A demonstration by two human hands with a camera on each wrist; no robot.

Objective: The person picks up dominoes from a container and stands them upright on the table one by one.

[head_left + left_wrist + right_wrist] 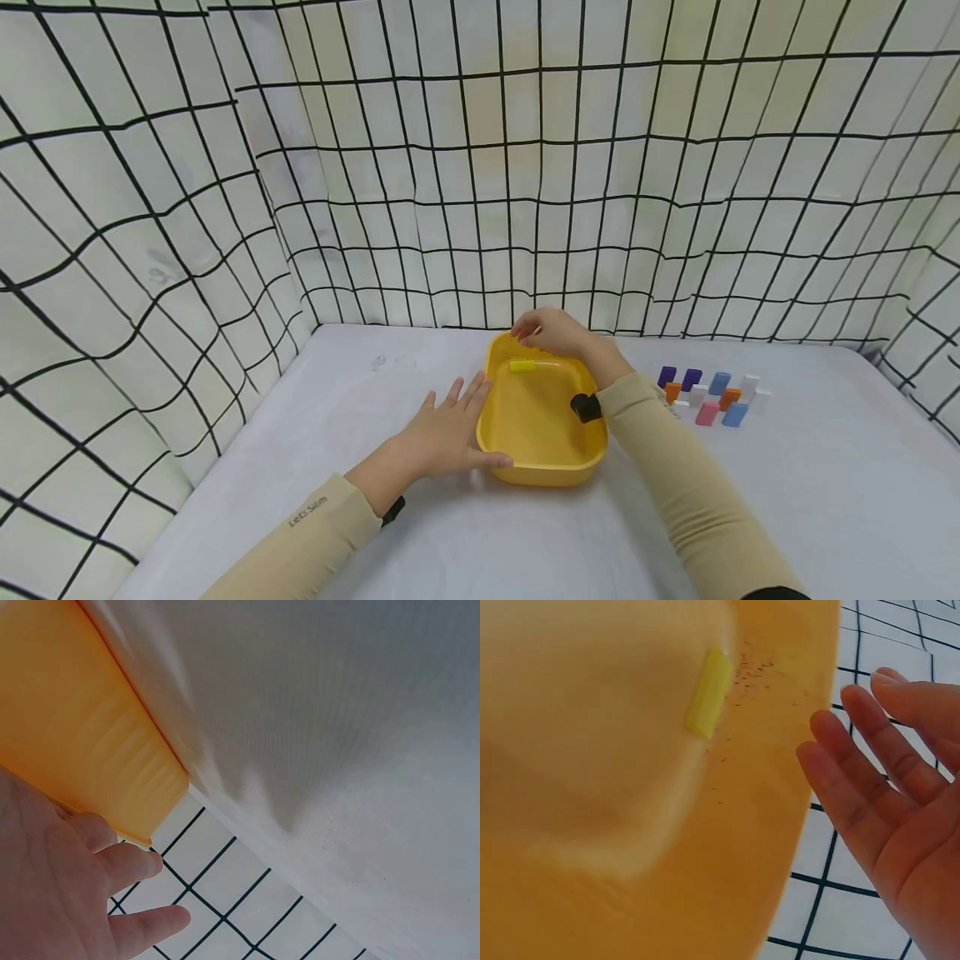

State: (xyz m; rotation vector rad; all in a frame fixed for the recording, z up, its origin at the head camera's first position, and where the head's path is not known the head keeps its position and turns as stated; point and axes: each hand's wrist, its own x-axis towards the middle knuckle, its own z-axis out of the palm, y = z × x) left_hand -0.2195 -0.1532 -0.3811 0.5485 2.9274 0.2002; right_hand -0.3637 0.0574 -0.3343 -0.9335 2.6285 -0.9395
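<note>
A yellow-orange plastic basin (543, 433) sits on the white table in the middle of the head view. My left hand (450, 437) has its fingers spread along the basin's left rim, the thumb at the near left corner. Over the far rim is my right hand (555, 331), fingers loosely bent. In the right wrist view, no object shows in that hand (900, 772). A small bright yellow block (709, 694) lies inside the basin, toward its far end. Small dark reddish specks (754, 671) dot the inner wall beside it.
Several small upright blocks in purple, orange, blue, white and pink (707, 413) stand on the table (825, 483) to the right of the basin. A black grid net (465, 200) over white sheeting rises behind the table and on both sides.
</note>
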